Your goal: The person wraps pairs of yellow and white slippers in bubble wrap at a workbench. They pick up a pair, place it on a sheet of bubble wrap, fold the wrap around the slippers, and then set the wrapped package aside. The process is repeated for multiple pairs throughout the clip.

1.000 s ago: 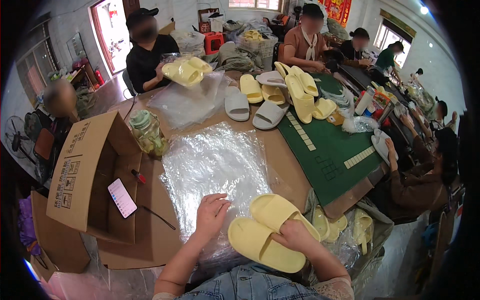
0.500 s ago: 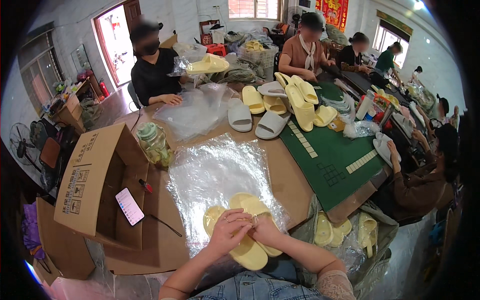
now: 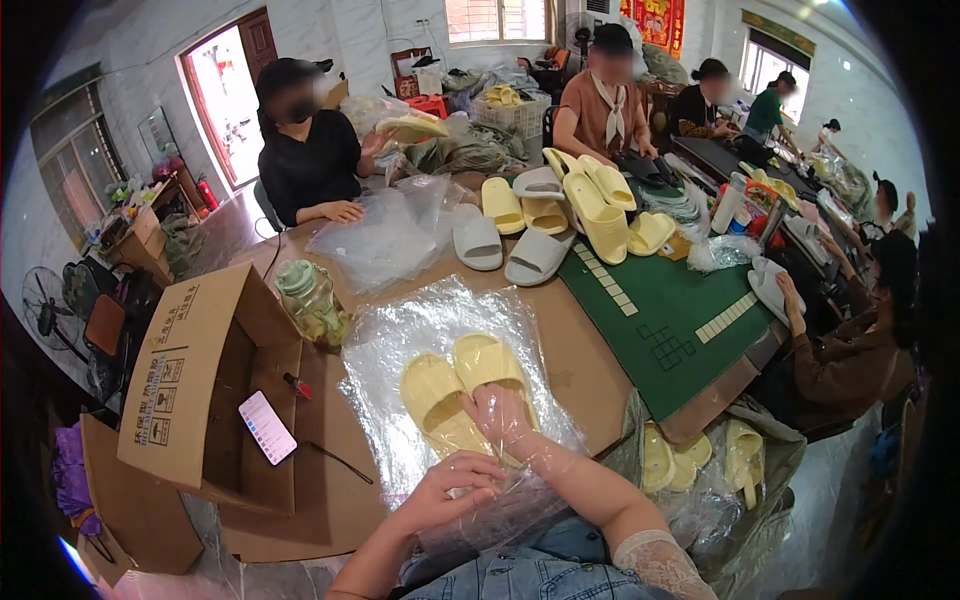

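Observation:
A pair of pale yellow slide slippers (image 3: 430, 385) lies side by side on a stack of clear plastic bags (image 3: 375, 345), toes pointing away from me. Glossy film spreads over the slippers and my right wrist, so the pair appears to be inside a bag. My right hand (image 3: 500, 412) grips the right slipper at its strap, fingertips partly hidden there. Closer to me, my left hand (image 3: 455, 490) rests over the near end of the film, fingers stretched out, a ring on one. The slippers' heels are partly hidden by my hands.
To the left stand an open cardboard box (image 3: 190, 370) with a phone (image 3: 267, 428), and a lidded jar (image 3: 312, 300). Yellow and grey slippers (image 3: 478, 238) pile up beyond, beside a green mat (image 3: 640, 340). Several co-workers sit around; more slippers (image 3: 668, 458) lie in a sack at right.
The slippers have moved from my lap edge forward onto the bags, under film. My hands were together over them; now they are apart. A co-worker's raised yellow slipper has shifted.

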Action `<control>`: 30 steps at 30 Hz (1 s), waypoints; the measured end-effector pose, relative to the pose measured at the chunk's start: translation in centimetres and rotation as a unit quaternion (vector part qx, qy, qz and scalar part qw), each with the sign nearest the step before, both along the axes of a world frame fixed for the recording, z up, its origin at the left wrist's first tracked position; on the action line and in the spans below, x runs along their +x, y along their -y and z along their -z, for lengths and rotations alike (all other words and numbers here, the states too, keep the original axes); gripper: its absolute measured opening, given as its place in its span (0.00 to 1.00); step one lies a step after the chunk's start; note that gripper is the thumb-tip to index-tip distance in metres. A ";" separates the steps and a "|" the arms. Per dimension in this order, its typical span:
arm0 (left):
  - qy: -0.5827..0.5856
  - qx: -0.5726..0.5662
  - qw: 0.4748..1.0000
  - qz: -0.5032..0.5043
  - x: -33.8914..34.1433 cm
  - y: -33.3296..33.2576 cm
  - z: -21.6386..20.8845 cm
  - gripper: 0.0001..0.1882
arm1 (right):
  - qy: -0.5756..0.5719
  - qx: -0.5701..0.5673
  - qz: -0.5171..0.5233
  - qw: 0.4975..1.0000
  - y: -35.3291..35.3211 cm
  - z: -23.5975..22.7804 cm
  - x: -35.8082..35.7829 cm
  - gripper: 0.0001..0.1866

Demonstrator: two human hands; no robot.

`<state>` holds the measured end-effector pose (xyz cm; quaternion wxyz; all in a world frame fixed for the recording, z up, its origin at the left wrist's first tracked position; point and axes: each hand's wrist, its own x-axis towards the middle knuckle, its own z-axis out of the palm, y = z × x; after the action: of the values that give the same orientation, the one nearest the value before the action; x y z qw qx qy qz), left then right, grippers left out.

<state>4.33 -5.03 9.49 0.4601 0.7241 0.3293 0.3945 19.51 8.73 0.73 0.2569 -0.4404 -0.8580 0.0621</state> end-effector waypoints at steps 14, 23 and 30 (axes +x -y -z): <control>-0.253 0.219 0.906 -0.258 -4.7 -7.4 6.4 0.24 | -0.094 -0.022 0.060 0.993 0.1 3.4 -0.4 0.21; -0.222 0.197 0.918 -0.262 -5.0 -7.3 8.0 0.22 | -0.102 -0.058 0.094 0.989 0.3 2.2 -0.4 0.28; -0.221 0.197 0.918 -0.265 -4.9 -7.3 7.8 0.22 | -0.078 -0.042 0.082 0.993 0.2 2.0 -0.2 0.22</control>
<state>-0.54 2.30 1.69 0.1023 0.7549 0.5185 0.3884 19.28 8.56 -1.31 0.3086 -0.5131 -0.7932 0.1109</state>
